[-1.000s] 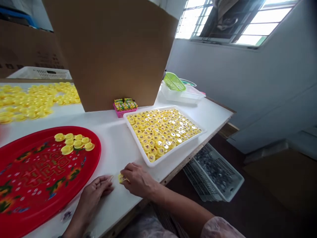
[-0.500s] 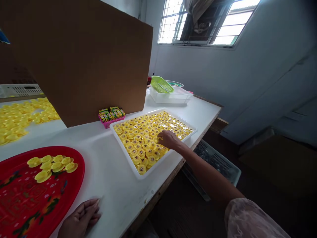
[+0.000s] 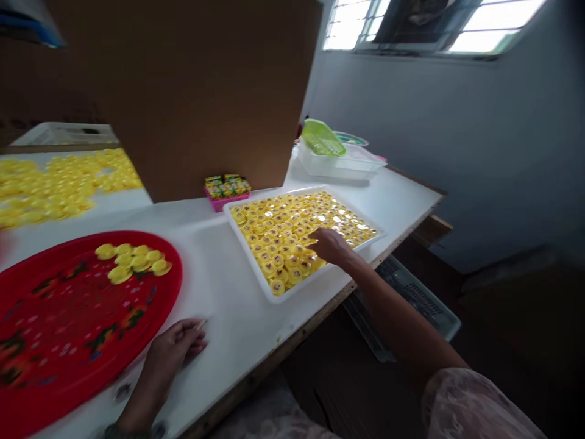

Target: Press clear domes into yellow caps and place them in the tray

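Over a white tray [image 3: 256,272] full of yellow hat-shaped pieces [image 3: 278,244] with small printed pictures on top reaches my right hand [image 3: 333,245]. Its finger and thumb look slightly apart just above the pieces, with nothing visible between them. My left hand [image 3: 176,344] rests closed on the white table beside the red tray [image 3: 173,292]; a small pale tip shows at its fingers, and what they hold, if anything, I cannot make out. Several plain yellow hats [image 3: 137,261] lie grouped on the red tray's far right part.
A pink basket [image 3: 228,202] of small packets stands by a big cardboard sheet [image 3: 196,103]. More yellow pieces [image 3: 68,186] spread at left. A green basket [image 3: 322,139] leans in a white bin [image 3: 338,163] behind. Below the table edge is a grey crate [image 3: 425,299].
The view has shifted, so the table appears higher and further right. My right hand's fingers have loosened above the pieces. My left hand stays closed beside the red tray.
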`<state>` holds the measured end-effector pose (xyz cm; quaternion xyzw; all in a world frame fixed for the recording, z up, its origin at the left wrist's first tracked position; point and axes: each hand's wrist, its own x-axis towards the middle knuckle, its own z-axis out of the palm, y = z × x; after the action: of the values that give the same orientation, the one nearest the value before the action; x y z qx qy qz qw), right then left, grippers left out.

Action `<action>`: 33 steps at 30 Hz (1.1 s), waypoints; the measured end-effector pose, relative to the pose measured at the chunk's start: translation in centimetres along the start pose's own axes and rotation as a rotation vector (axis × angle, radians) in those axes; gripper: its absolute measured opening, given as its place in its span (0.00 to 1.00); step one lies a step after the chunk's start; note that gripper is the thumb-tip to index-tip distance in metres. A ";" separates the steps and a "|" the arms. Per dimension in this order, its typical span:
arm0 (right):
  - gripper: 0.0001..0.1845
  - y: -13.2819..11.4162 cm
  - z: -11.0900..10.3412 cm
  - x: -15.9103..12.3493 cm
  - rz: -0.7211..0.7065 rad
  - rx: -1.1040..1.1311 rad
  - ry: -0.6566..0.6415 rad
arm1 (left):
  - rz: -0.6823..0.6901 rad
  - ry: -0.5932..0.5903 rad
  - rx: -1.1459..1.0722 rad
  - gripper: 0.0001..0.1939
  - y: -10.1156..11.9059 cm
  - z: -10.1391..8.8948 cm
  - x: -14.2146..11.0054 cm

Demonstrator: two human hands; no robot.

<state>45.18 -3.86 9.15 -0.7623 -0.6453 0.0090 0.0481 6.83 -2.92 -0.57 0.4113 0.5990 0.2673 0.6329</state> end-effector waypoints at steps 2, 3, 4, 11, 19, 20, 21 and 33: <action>0.12 -2.4 -0.4 -1.1 -0.042 0.023 0.105 | 0.076 0.002 -0.031 0.22 0.8 -0.3 -0.7; 0.12 -3.9 -0.3 -1.6 -0.084 0.045 0.169 | 0.132 -0.017 -0.035 0.21 1.4 -0.6 -1.1; 0.12 -5.6 -0.1 -2.2 -0.137 0.094 0.209 | 0.184 -0.027 -0.039 0.20 1.9 -0.9 -1.4; 0.10 -20.3 6.1 -5.8 -0.732 0.482 -0.094 | 0.322 0.189 -0.016 0.17 3.4 -5.0 -4.1; 0.13 -29.0 10.5 -6.1 -1.069 0.385 -0.116 | 0.343 0.348 -0.079 0.17 1.5 -8.1 -5.3; 0.13 -29.3 10.7 -6.0 -1.103 0.358 -0.116 | 0.336 0.353 -0.072 0.17 1.2 -8.3 -5.3; 0.12 -29.3 11.0 -5.9 -1.126 0.326 -0.122 | 0.331 0.355 -0.060 0.17 0.9 -8.4 -5.3; 0.08 -25.9 12.3 -6.6 -0.577 1.003 -0.301 | 0.363 0.180 0.247 0.15 -1.6 -5.7 -4.6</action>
<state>17.71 -5.43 -1.18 -0.4306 -0.7431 0.4070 0.3109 0.33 -6.41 0.94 0.5611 0.5973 0.3371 0.4633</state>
